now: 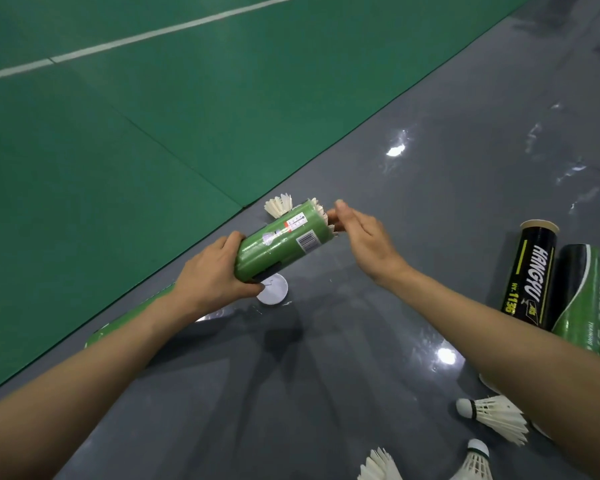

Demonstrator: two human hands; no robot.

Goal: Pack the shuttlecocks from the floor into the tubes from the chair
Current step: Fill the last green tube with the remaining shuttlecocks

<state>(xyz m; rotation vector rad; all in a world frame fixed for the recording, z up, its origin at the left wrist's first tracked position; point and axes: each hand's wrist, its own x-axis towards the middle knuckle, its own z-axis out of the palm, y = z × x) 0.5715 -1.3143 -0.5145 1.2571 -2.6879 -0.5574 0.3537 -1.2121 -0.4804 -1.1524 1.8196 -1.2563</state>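
My left hand (219, 275) grips the near end of a green tube (281, 240), held tilted above the grey floor. White feathers of a shuttlecock (321, 211) stick out of its far open end. My right hand (361, 233) is at that opening with straight fingers pressing against the feathers. Another shuttlecock (278, 206) lies on the floor just behind the tube. Three shuttlecocks lie at the bottom right: one (496, 415), one (473, 462) and one (378, 465).
A white round lid (274, 291) lies on the floor under the tube. A black tube (530, 271) and green tubes (589, 299) lie at the right. Another green tube (129, 317) lies under my left forearm. The green court mat (118, 133) covers the left.
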